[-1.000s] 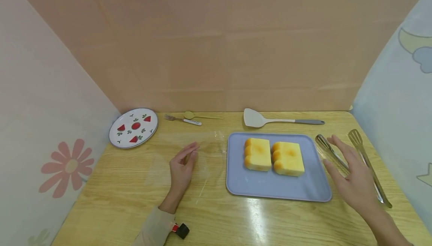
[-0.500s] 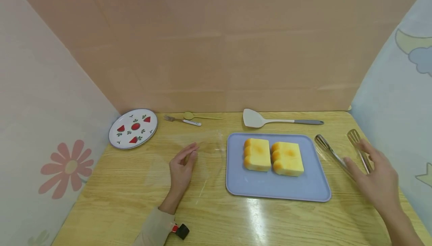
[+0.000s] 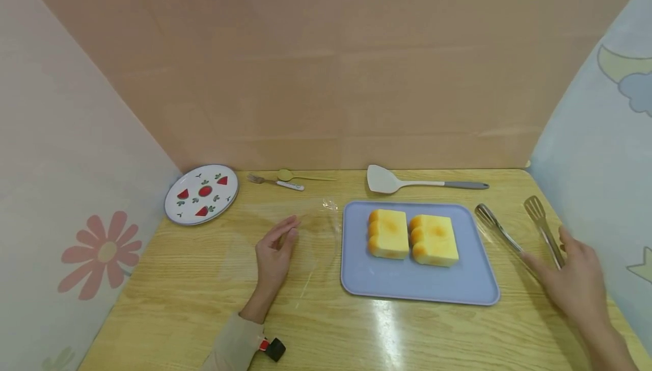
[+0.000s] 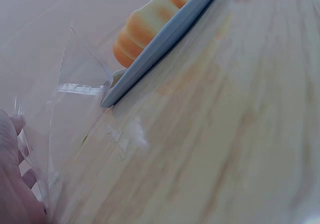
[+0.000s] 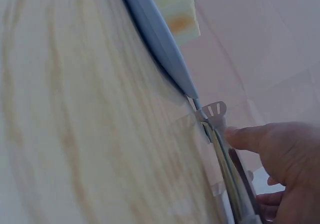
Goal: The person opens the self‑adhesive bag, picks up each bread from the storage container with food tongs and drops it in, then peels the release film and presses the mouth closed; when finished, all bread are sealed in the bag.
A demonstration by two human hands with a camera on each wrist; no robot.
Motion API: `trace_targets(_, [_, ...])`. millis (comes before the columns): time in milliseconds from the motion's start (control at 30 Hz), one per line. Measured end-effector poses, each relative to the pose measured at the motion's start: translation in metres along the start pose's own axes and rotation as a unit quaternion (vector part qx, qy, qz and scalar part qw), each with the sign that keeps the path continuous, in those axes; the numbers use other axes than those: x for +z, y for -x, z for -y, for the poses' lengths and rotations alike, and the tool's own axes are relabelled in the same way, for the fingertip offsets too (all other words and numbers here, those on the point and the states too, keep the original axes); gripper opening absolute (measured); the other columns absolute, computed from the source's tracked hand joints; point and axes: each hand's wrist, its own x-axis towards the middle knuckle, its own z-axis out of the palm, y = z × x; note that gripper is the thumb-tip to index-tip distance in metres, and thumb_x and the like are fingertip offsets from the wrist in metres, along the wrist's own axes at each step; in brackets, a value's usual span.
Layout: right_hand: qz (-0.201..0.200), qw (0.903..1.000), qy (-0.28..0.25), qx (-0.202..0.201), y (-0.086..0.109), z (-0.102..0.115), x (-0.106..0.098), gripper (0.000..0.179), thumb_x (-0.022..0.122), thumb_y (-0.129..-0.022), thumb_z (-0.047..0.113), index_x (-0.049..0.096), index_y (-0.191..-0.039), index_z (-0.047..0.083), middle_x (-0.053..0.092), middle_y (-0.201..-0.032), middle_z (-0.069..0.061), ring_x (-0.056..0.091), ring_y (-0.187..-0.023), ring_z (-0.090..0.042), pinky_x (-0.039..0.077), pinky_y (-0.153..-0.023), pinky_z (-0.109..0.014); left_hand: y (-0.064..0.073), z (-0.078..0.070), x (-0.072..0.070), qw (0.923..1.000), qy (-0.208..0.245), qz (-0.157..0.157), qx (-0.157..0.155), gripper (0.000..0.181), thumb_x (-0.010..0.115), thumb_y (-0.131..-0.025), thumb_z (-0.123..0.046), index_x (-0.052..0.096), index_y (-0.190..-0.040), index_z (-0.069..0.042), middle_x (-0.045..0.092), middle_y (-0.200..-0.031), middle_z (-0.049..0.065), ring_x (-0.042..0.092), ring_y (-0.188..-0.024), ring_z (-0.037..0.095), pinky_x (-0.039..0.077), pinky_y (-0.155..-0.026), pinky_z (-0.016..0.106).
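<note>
In the head view my right hand [image 3: 580, 283] is at the metal tongs [image 3: 501, 231], thumb by one arm and curled fingers by the other. The tongs lie spread on the table, slotted ends facing away. In the right wrist view the thumb [image 5: 245, 138] touches or nearly touches the tongs. My left hand [image 3: 275, 255] pinches a clear plastic bag [image 4: 82, 89] lying flat on the table; its outline is faint. Between the hands a blue tray [image 3: 407, 286] bears two pieces of thick-cut bread [image 3: 389, 232] with browned, lobed edges.
Behind the tray lies a white spatula [image 3: 384, 180] with a grey handle. Decorated plates [image 3: 201, 194] are stacked at the back left, near a small fork [image 3: 277, 181] and a yellow spoon [image 3: 305, 176]. Walls enclose the wooden table [image 3: 326, 337] at the back and sides.
My right hand has moved right and down from above the tongs to beside their arms, its fingers bending in. The left hand, tray and bread stay where they were.
</note>
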Motion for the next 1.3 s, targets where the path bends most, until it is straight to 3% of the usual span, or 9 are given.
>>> trace_targets(200, [0.025, 0.9995, 0.014, 0.009, 0.000, -0.008, 0.004, 0.107, 0.079, -0.103, 0.040, 0.014, -0.169, -0.015, 0.037, -0.147, -0.055, 0.033, -0.135, -0.076, 0.032, -0.106, -0.088, 0.000, 0.000, 0.000, 1.0000, -0.005, 0.004, 0.001, 0.016, 0.074, -0.104, 0.004, 0.082, -0.118, 0.007, 0.075, -0.135, 0.026, 0.068, -0.135, 0.037, 0.050, -0.117, 0.022])
trace_targets(333, [0.026, 0.9992, 0.029, 0.012, 0.000, -0.009, 0.004, 0.113, 0.081, -0.100, 0.044, 0.015, -0.166, -0.019, 0.038, -0.144, -0.056, 0.036, -0.131, -0.076, 0.035, -0.100, -0.086, 0.000, 0.000, 0.000, 1.0000, -0.004, 0.005, 0.002, 0.016, 0.074, -0.104, 0.004, 0.082, -0.118, 0.007, 0.075, -0.134, 0.027, 0.069, -0.135, 0.029, 0.050, -0.116, 0.022])
trace_targets(500, [0.026, 0.9975, 0.061, 0.024, -0.001, -0.009, 0.002, 0.105, 0.082, -0.097, 0.049, 0.036, -0.151, -0.029, 0.042, -0.134, -0.057, 0.043, -0.121, -0.072, 0.041, -0.094, -0.083, 0.000, 0.000, 0.000, 1.0000, 0.005, 0.004, 0.004, 0.015, 0.073, -0.104, 0.005, 0.081, -0.117, 0.008, 0.075, -0.133, 0.028, 0.070, -0.133, 0.017, 0.050, -0.117, 0.023])
trace_targets(633, [0.031, 0.9959, 0.076, 0.039, -0.003, -0.011, 0.000, 0.098, 0.082, -0.097, 0.052, 0.047, -0.145, -0.026, 0.047, -0.127, -0.053, 0.048, -0.114, -0.069, 0.045, -0.087, -0.079, 0.000, 0.001, 0.000, 1.0000, 0.007, 0.001, 0.006, 0.015, 0.074, -0.103, 0.007, 0.081, -0.116, 0.009, 0.075, -0.132, 0.028, 0.071, -0.133, 0.026, 0.050, -0.117, 0.024])
trace_targets(800, [0.046, 0.9939, 0.091, 0.041, -0.003, -0.014, -0.002, 0.097, 0.077, -0.101, 0.054, 0.043, -0.150, -0.023, 0.047, -0.124, -0.055, 0.050, -0.110, -0.071, 0.047, -0.080, -0.078, 0.000, 0.000, 0.001, 1.0000, 0.003, -0.001, 0.006, 0.015, 0.074, -0.103, 0.007, 0.081, -0.115, 0.008, 0.075, -0.133, 0.027, 0.070, -0.133, 0.037, 0.051, -0.116, 0.024])
trace_targets(1133, [0.026, 0.9946, 0.090, 0.044, 0.002, -0.011, -0.003, 0.079, 0.072, -0.107, 0.043, 0.042, -0.151, -0.016, 0.045, -0.121, -0.054, 0.050, -0.105, -0.073, 0.047, -0.069, -0.076, 0.000, 0.001, 0.000, 1.0000, 0.001, 0.005, 0.001, 0.015, 0.074, -0.104, 0.005, 0.082, -0.117, 0.007, 0.075, -0.134, 0.026, 0.070, -0.134, 0.032, 0.049, -0.117, 0.023])
trace_targets(1300, [0.017, 0.9960, 0.071, 0.051, 0.002, -0.004, -0.006, 0.079, 0.070, -0.109, 0.040, 0.037, -0.161, -0.010, 0.047, -0.118, -0.048, 0.051, -0.107, -0.069, 0.046, -0.064, -0.074, 0.000, 0.000, 0.000, 1.0000, 0.000, 0.006, 0.001, 0.016, 0.074, -0.104, 0.005, 0.082, -0.117, 0.007, 0.075, -0.134, 0.026, 0.070, -0.134, 0.032, 0.050, -0.117, 0.023])
